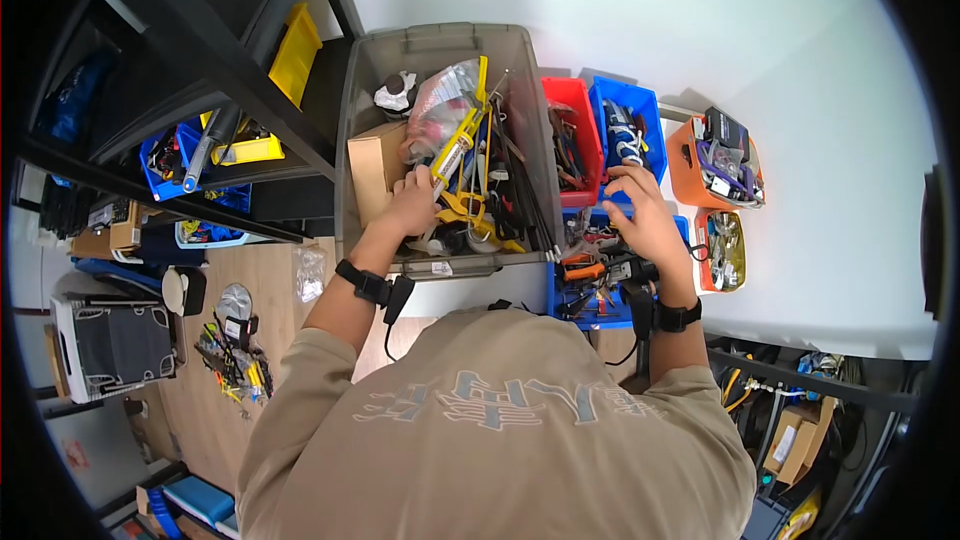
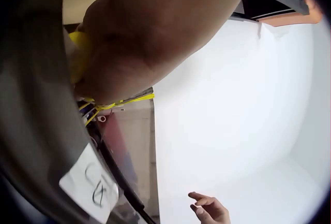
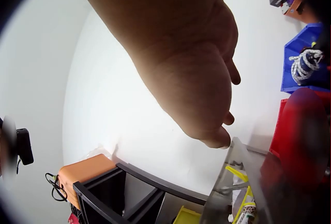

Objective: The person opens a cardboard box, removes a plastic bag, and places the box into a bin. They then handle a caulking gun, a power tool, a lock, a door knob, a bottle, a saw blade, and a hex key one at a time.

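Observation:
My left hand [image 1: 408, 204] reaches into a large grey plastic bin [image 1: 350, 180]. Its fingers hold the lower end of a yellow caulking gun [image 1: 455, 154] with a labelled white tube, which slants up across the bin's contents. In the left wrist view, a yellow part [image 2: 80, 53] shows at the fingers, mostly hidden by the hand. Held above the blue bins, my right hand [image 1: 642, 217] has loosely bent, spread fingers and nothing in them. Around the gun lie a clear plastic bag [image 1: 445, 98], a cardboard box [image 1: 370, 172] and black rods.
Right of the grey bin stand a red bin [image 1: 592, 125], a blue bin with rope [image 1: 650, 120] and a lower blue bin [image 1: 625, 315] of hand tools. Orange containers [image 1: 682, 155] stand farther right. A black shelf rack [image 1: 290, 110] rises at the left.

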A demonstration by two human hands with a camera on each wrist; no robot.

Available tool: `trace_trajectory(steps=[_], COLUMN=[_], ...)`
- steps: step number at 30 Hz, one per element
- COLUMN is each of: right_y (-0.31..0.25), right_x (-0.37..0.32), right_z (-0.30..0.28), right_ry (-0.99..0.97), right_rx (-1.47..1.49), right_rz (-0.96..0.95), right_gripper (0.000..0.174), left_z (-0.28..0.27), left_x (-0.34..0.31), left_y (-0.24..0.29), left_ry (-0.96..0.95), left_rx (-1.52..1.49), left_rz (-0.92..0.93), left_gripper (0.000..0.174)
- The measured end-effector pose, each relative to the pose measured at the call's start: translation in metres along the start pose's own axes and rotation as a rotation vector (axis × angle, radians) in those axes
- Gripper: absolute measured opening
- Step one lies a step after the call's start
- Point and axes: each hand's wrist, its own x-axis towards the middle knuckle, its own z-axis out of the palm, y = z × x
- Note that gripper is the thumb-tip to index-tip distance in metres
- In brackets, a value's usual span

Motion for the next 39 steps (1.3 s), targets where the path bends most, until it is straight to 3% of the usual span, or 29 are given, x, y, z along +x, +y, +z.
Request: trace_trajectory(steps=[6,8,9,10,12,14,18,20,23,27,30,33,34,36,38,39], right_y=[0.034,0.043,0.053,0.064,0.084,0.083,0.108,0.124,0.118,0.095,0.078,0.07,0.071,0.074,0.082,0.086], right_x=[-0.031,-0.043,-0.05,-0.06,-0.081,-0.083,-0.086,-0.093,-0.091,-0.081,-0.077,-0.076,-0.079,-0.091,-0.109,-0.117], right_z=[-0.002,0.001,0.01,0.023,0.062,0.095,0.157,0.178,0.167,0.12,0.061,0.001,-0.016,-0.045,-0.076,-0.084], right_ry=[-0.08,-0.163,-0.263,-0.359,-0.397,-0.486,-0.448,-0.31,-0.329,-0.25,-0.119,0.137,0.141,0.049,0.003,0.062], right_rx=[-0.063,-0.048,-0.03,-0.008,0.022,-0.021,-0.039,-0.061,-0.137,-0.152,-0.178,-0.048,-0.05,0.482,0.49,0.703], right_rz=[0.162,0.304,0.399,0.496,0.437,0.513,0.544,0.411,0.371,0.259,0.126,-0.055,-0.051,0.262,0.317,0.347], right_gripper=[0.023,0.023,0.024,0.026,0.041,0.046,0.041,0.035,0.022,0.02,0.02,0.019,0.019,0.023,0.024,0.022], left_z=[0.005,-0.002,0.005,0.005,0.003,0.006,0.004,0.003,-0.002,0.005,0.009,0.005,0.005,0.004,0.015,0.027], left_x=[-0.003,-0.006,-0.015,-0.024,-0.044,-0.051,-0.048,-0.05,-0.069,-0.098,-0.113,-0.117,-0.115,-0.108,-0.098,-0.089], left_y=[0.003,0.003,0.002,0.007,0.022,0.029,0.031,0.03,0.041,0.061,0.092,0.143,0.164,0.21,0.262,0.283], left_ry=[0.04,0.043,0.237,0.229,0.419,0.444,0.511,0.539,0.565,0.616,0.555,0.493,0.477,0.397,0.222,0.134], left_rx=[0.08,0.046,0.033,0.037,-0.045,-0.108,-0.212,-0.229,-0.316,-0.347,-0.444,-0.469,-0.478,-0.476,-0.629,-0.688], left_rz=[0.063,0.071,0.158,0.176,0.243,0.284,0.267,0.298,0.368,0.36,0.374,0.519,0.569,0.652,0.618,0.603], left_gripper=[0.053,0.062,0.059,0.059,0.057,0.049,0.039,0.034,0.028,0.025,0.024,0.03,0.032,0.046,0.066,0.084])
